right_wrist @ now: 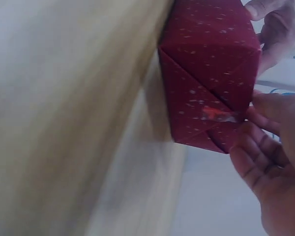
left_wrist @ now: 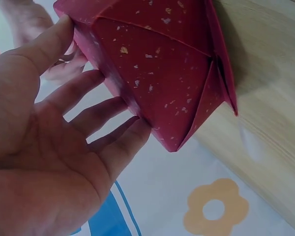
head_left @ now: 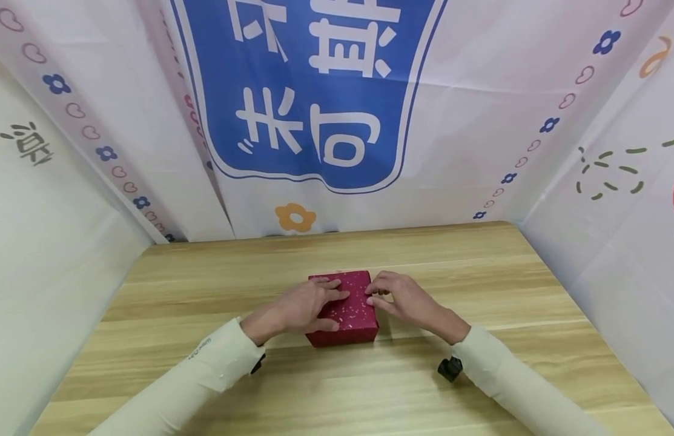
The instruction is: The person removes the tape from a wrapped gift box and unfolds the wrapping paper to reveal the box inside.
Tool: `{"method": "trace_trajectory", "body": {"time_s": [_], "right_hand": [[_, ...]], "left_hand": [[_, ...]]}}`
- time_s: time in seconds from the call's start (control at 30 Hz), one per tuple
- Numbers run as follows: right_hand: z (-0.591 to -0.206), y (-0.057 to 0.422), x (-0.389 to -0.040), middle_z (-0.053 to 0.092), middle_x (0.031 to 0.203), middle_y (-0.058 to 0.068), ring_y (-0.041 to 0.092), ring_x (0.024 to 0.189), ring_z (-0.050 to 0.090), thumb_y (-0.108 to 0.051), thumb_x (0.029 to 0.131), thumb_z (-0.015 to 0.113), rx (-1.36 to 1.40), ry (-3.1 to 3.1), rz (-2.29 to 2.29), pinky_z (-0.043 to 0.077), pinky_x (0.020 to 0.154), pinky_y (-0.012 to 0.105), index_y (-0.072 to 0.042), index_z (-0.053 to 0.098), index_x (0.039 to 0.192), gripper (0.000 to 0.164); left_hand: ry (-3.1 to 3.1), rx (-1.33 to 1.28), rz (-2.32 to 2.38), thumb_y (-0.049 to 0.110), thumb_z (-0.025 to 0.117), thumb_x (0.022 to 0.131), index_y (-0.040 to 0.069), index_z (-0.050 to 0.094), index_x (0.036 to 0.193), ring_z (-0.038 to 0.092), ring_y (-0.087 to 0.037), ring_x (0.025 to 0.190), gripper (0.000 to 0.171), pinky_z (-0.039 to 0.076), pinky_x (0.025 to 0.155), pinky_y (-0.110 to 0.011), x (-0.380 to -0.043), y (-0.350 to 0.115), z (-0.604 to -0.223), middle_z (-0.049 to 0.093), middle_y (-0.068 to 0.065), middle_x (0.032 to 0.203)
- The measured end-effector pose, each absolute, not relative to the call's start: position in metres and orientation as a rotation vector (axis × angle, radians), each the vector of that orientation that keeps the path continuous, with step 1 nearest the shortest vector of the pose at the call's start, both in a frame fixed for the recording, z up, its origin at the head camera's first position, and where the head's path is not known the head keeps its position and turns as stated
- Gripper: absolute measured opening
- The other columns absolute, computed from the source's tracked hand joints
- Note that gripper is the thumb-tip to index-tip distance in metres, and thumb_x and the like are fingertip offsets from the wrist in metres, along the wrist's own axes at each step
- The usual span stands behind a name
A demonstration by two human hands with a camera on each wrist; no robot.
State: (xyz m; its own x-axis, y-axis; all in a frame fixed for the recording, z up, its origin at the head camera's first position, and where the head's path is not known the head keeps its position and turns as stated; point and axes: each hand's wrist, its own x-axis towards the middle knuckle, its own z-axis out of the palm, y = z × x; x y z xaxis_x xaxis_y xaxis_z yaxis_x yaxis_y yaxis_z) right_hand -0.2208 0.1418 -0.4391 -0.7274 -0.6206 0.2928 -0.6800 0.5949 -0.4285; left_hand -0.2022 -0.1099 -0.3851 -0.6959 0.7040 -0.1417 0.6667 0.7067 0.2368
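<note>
A crimson, flecked, paper-wrapped box [head_left: 357,312] was set mid-width on a wood-grain table [head_left: 206,272], its top covered by the spread left hand [head_left: 309,303]. Its right edge was touched by the bent-fingered right hand [head_left: 406,297]; pinching could not be told. Steadying and flat-pressed right-end paper folds [right_wrist: 199,88] were judged best. White characters [head_left: 317,130] on a blue panel [head_left: 301,72] could not be reliably read.

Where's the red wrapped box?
In the head view, the red wrapped box sits on the wooden table below centre, with the left hand on top and the right hand at its right edge.
</note>
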Motion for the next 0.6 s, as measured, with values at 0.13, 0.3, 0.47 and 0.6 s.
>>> {"method": "trace_trajectory", "body": {"time_s": [0.13,0.3,0.47,0.6], "right_hand": [[-0.43,0.139,-0.221,0.069,0.099,-0.002,0.011,0.091,0.065,-0.022,0.094,0.067,1.138,-2.734,0.694,0.057,0.083,0.029,-0.012,0.074,0.106,0.016],[-0.421,0.135,-0.223,0.069,0.097,0.0,0.013,0.089,0.065,-0.018,0.093,0.069,1.179,-2.758,0.61,0.057,0.081,0.029,-0.01,0.074,0.103,0.015],[-0.415,0.134,-0.225,0.069,0.094,0.0,0.01,0.084,0.063,-0.018,0.092,0.07,1.21,-2.809,0.613,0.055,0.076,0.025,-0.009,0.075,0.101,0.014],[-0.412,0.133,-0.226,0.069,0.094,-0.001,0.008,0.082,0.062,-0.022,0.091,0.071,1.223,-2.841,0.638,0.054,0.073,0.023,-0.01,0.074,0.101,0.016]], "left_hand": [[2.701,1.103,0.25,0.037,0.073,0.089,0.01,0.056,0.14,0.044,-0.041,0.138,0.06,0.039,0.113,-0.049,-0.202,-0.111,-0.386,0.044,-0.021,0.15],[2.708,1.099,0.22,0.038,0.072,0.089,0.011,0.055,0.141,0.043,-0.039,0.139,0.06,0.039,0.114,-0.047,-0.203,-0.11,-0.386,0.045,-0.02,0.15],[2.7,1.091,0.209,0.037,0.071,0.09,0.01,0.054,0.141,0.042,-0.039,0.14,0.06,0.038,0.115,-0.047,-0.204,-0.109,-0.387,0.044,-0.02,0.151],[2.7,1.088,0.213,0.037,0.071,0.09,0.011,0.054,0.142,0.042,-0.039,0.14,0.06,0.038,0.115,-0.047,-0.203,-0.11,-0.387,0.043,-0.02,0.151]]}}
